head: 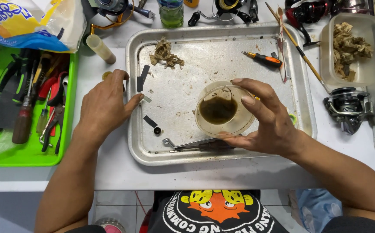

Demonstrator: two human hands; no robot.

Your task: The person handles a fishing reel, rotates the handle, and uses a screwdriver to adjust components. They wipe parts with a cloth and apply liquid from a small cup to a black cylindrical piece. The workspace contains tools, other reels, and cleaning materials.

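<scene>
1. Cup (223, 113) of clear plastic, one only, holds a pool of dark brown liquid. It sits in the right hand (270, 125), thumb below its near rim and fingers curled over the far rim, raised over the metal tray (222, 32).
2. Left hand (105, 103) lies flat at the tray's left rim, fingers loosely spread and holding nothing. Its fingertips touch the rim just beside a dark flat strip (142, 77); a second strip (150, 121) lies below them.
3. Judged from this, the step in hand is carrying or tipping the dirty liquid. Any next move calls for a level cup and a firm grip, since the liquid lies well below the rim but the wall looks thin.
4. Counted on the tray: one orange-handled screwdriver (263, 58) beyond the right fingers, one wad of brown fibre (166, 54), one small wrench (196, 145) under the right thumb.
5. Off the tray: one fishing reel (349, 110) right of the right hand, and one green tool tray (68, 112) left of the left hand.
</scene>
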